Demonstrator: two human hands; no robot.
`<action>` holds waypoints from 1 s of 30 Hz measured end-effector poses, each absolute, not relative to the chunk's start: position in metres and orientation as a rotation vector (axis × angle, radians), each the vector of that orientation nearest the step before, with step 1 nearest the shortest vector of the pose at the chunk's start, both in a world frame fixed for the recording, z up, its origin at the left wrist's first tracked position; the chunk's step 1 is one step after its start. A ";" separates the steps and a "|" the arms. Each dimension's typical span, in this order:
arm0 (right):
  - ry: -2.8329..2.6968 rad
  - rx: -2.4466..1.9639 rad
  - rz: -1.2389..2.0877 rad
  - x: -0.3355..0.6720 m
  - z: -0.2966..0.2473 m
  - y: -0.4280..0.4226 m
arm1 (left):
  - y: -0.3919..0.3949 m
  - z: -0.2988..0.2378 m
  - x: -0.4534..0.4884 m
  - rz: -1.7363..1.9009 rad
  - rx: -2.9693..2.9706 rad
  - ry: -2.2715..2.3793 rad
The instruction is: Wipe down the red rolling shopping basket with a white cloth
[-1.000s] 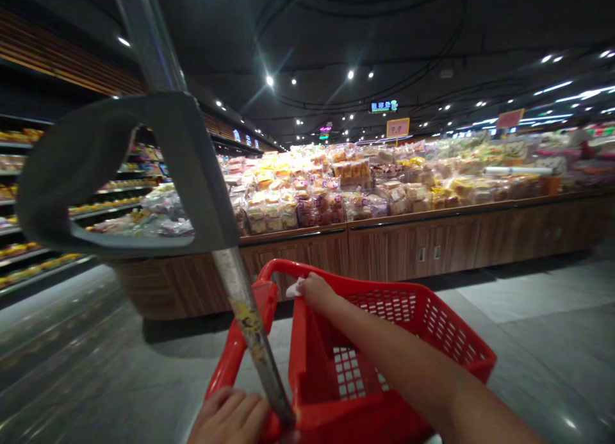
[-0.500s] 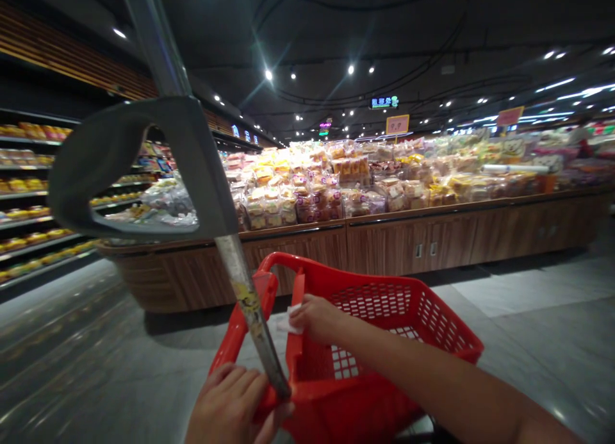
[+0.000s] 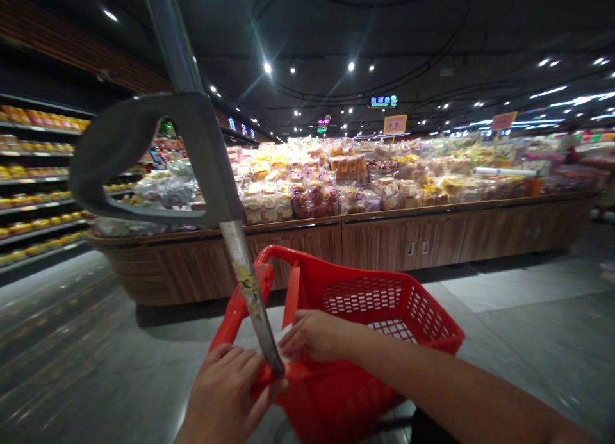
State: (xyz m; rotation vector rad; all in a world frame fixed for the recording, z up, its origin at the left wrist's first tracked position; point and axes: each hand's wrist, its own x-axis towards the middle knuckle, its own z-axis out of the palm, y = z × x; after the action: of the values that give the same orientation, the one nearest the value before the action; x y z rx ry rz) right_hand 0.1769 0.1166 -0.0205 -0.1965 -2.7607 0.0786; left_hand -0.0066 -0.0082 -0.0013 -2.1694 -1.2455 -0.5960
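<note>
The red basket (image 3: pixel 423 306) stands on the floor (image 3: pixel 96 348) with nothing visible inside it. Its metal pole (image 3: pixel 248 289) and grey grip (image 3: pixel 139 152) are raised toward the camera. The left hand (image 3: pixel 225 393) curls shut on the basket's near rim at the pole's foot. The right hand (image 3: pixel 317 335), fingers bent, pinches a white scrap (image 3: pixel 287 330) against the near rim beside the pole. Judging by this, only that near corner is being handled; the far rim is untouched.
</note>
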 end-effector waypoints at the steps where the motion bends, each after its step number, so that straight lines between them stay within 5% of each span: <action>1: -2.765 -0.152 0.109 0.178 -0.020 0.116 | -0.008 -0.002 -0.007 -0.597 -2.171 -1.259; 19: -2.436 -0.571 0.446 0.202 -0.023 0.089 | 0.007 0.012 -0.021 -0.555 -2.219 -1.466; 30: -2.065 -0.780 0.212 0.185 -0.059 0.031 | 0.008 0.012 -0.024 -0.525 -2.269 -1.497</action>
State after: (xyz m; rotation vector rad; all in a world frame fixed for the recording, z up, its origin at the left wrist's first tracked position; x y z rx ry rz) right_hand 0.1846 0.0305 -0.0588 -0.7800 -2.0654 0.2124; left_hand -0.0241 0.0083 0.0118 -2.2690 -1.4974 -0.5245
